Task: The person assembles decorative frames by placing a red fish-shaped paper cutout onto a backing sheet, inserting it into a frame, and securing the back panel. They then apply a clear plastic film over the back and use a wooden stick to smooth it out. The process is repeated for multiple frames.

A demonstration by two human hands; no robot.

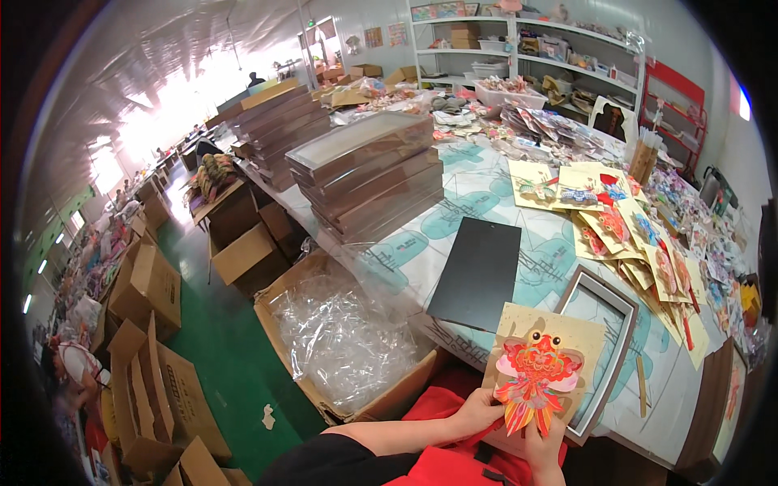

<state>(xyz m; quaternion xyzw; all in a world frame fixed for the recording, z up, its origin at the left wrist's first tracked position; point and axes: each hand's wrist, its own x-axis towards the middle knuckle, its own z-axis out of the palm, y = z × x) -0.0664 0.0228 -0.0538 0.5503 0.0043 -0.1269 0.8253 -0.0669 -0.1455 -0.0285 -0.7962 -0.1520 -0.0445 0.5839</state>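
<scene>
Fingers of the left hand [476, 415] and the right hand [546, 444] are closed on the low side of a beige card [588, 340] – the left at its corner, the right beside the tail of the goldfish figure [541, 364]. It is held up at the near edge of the table [664, 385], overlapping the open frame [626, 314] in view. Good handling probably means gripping only the card's margins, thumbs off the tail, and keeping the sheet flat – those fins look thin and easily creased. The fish is bright red and patterned, with pink side fins, round dark eyes and a fanned, orange-and-yellow striped tail.
</scene>
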